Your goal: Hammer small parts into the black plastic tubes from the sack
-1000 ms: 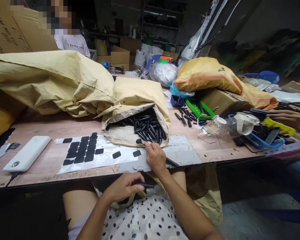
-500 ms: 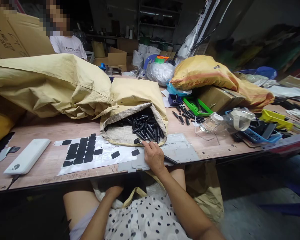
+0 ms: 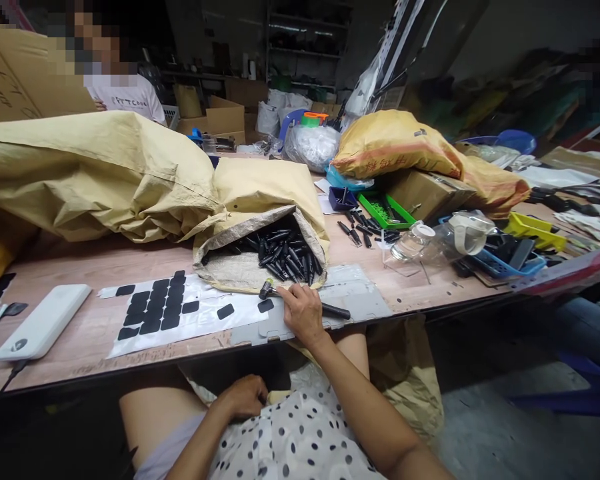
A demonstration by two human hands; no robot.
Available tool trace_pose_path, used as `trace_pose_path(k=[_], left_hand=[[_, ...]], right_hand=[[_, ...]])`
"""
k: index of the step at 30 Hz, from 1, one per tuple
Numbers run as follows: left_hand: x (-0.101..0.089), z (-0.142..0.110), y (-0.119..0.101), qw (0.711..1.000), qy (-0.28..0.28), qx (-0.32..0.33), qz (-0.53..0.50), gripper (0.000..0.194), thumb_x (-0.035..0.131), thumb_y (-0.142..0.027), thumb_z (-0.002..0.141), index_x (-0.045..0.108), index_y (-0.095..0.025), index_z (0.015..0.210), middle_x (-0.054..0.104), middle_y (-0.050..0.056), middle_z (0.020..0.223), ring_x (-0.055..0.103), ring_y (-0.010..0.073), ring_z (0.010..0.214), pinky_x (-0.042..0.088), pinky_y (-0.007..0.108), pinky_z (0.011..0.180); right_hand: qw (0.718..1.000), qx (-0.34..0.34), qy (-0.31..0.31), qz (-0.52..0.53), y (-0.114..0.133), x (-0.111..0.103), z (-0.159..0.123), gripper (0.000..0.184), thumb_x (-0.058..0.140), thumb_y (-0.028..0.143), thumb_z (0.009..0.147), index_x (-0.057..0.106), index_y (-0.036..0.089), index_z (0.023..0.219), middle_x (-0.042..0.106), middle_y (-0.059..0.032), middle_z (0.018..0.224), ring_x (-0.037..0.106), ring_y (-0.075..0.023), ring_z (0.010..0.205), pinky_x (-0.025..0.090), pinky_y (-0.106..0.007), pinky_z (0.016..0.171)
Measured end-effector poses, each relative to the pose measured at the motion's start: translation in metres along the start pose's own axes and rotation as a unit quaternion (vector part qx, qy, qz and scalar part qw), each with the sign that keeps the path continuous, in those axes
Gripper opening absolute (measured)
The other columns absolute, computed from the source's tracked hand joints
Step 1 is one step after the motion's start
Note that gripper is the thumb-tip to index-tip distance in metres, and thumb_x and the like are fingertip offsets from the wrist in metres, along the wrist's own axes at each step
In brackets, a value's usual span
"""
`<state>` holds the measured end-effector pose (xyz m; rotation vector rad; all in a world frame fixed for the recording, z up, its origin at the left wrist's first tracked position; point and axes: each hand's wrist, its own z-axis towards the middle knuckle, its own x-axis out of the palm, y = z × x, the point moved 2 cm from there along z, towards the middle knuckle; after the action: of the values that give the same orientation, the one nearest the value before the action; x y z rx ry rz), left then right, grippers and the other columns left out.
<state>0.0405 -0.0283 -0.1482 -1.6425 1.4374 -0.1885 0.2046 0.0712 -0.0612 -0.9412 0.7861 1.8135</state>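
My right hand [image 3: 303,310] is closed around a small hammer [image 3: 336,311] at the front edge of the table. Its head [image 3: 267,289], with a yellowish face, points left, and the black handle sticks out to the right. Under the hand lies a grey board [image 3: 357,293]. Just beyond, an open tan sack [image 3: 230,270] spills black pen-shaped pieces [image 3: 285,257] toward me. Low in my lap, my left hand [image 3: 247,397] has its fingers curled in; whatever they may hold is hidden. Black rounded pads [image 3: 155,303] sit on a white sheet [image 3: 190,327] left of the hammer.
A white power bank [image 3: 43,323] with a cable lies at the left. Large tan sacks [image 3: 105,173] rise behind it. On the right stand a green tray [image 3: 387,212], a clear jug [image 3: 463,237] and a blue basket [image 3: 510,267]. A person [image 3: 125,100] is across the table.
My left hand has come up from the gap below the table edge into fuller view in my lap. The hammer has turned slightly in my right hand, showing more of its handle and head.
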Motion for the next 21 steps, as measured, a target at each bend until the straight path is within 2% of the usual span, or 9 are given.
trace_pose_path(k=[3,5,8,10,12,13,14,17,21], left_hand=[[-0.009,-0.015,-0.021,0.995,-0.027,-0.03,0.095,0.019,0.06,-0.019,0.069,0.078,-0.02,0.071,0.079,0.01,0.079,0.072,0.0294,0.081,0.05,0.033,0.07],[-0.029,-0.034,-0.043,0.993,-0.065,0.006,0.099,0.025,0.056,-0.016,0.073,0.079,-0.023,0.077,0.079,0.009,0.082,0.072,0.0276,0.082,0.05,0.033,0.073],[-0.08,-0.058,-0.08,0.988,-0.081,0.127,0.03,0.027,0.054,-0.023,0.085,0.079,-0.026,0.093,0.079,0.001,0.085,0.068,0.0179,0.075,0.049,0.025,0.072],[-0.127,-0.059,-0.096,0.965,-0.209,0.156,0.021,0.03,0.049,-0.03,0.093,0.078,-0.024,0.093,0.076,0.0,0.082,0.065,0.0161,0.073,0.048,0.025,0.073],[-0.172,-0.045,-0.101,0.922,-0.353,0.153,0.051,0.029,0.05,-0.033,0.095,0.077,-0.023,0.095,0.074,0.003,0.088,0.064,0.0182,0.081,0.048,0.028,0.076],[-0.189,-0.033,-0.101,0.898,-0.409,0.14,0.077,0.028,0.051,-0.032,0.095,0.077,-0.023,0.099,0.072,0.004,0.09,0.063,0.0194,0.084,0.049,0.03,0.079],[-0.203,-0.02,-0.099,0.883,-0.44,0.124,0.11,0.026,0.053,-0.03,0.093,0.077,-0.023,0.103,0.07,0.004,0.092,0.062,0.0208,0.088,0.049,0.031,0.081],[-0.224,0.02,-0.09,0.875,-0.434,0.082,0.199,0.023,0.064,-0.021,0.085,0.078,-0.025,0.102,0.065,0.006,0.098,0.058,0.0248,0.097,0.048,0.036,0.088],[-0.223,0.043,-0.078,0.869,-0.424,0.059,0.248,0.02,0.07,-0.015,0.079,0.076,-0.026,0.094,0.061,0.007,0.101,0.055,0.0292,0.105,0.045,0.041,0.09]], right_hand=[[1.0,-0.004,0.003,0.004,0.0,-0.001,0.0,0.041,0.059,0.012,0.088,0.073,0.03,0.121,0.063,-0.005,0.089,0.048,-0.0211,0.084,0.033,-0.034,0.072],[1.0,-0.009,0.006,0.008,0.001,-0.002,-0.001,0.042,0.059,0.011,0.087,0.073,0.03,0.12,0.063,-0.005,0.09,0.048,-0.0215,0.084,0.033,-0.034,0.072],[1.0,-0.015,0.004,0.013,0.002,-0.004,-0.001,0.041,0.059,0.01,0.085,0.074,0.029,0.119,0.063,-0.0049,0.089,0.048,-0.0218,0.084,0.034,-0.033,0.072],[1.0,-0.016,0.001,0.016,0.002,-0.005,-0.001,0.041,0.059,0.01,0.085,0.074,0.028,0.118,0.063,-0.0049,0.088,0.048,-0.0218,0.084,0.034,-0.033,0.072],[1.0,-0.016,0.002,0.019,0.002,-0.006,0.0,0.04,0.059,0.011,0.085,0.074,0.028,0.118,0.062,-0.0048,0.088,0.048,-0.0218,0.084,0.034,-0.033,0.073],[1.0,-0.017,0.004,0.021,0.002,-0.007,0.0,0.039,0.059,0.011,0.085,0.074,0.028,0.117,0.062,-0.0048,0.088,0.048,-0.0217,0.084,0.034,-0.033,0.073],[1.0,-0.019,0.007,0.022,0.002,-0.007,0.0,0.039,0.06,0.011,0.085,0.074,0.028,0.116,0.062,-0.0048,0.088,0.048,-0.0216,0.084,0.034,-0.033,0.073],[0.999,-0.032,0.012,0.03,0.002,-0.008,0.001,0.038,0.06,0.01,0.083,0.075,0.028,0.112,0.062,-0.0043,0.087,0.048,-0.0214,0.084,0.034,-0.033,0.072],[0.998,-0.038,0.015,0.038,0.002,-0.009,0.001,0.039,0.059,0.009,0.081,0.075,0.028,0.111,0.062,-0.004,0.087,0.049,-0.0211,0.083,0.034,-0.033,0.071]])
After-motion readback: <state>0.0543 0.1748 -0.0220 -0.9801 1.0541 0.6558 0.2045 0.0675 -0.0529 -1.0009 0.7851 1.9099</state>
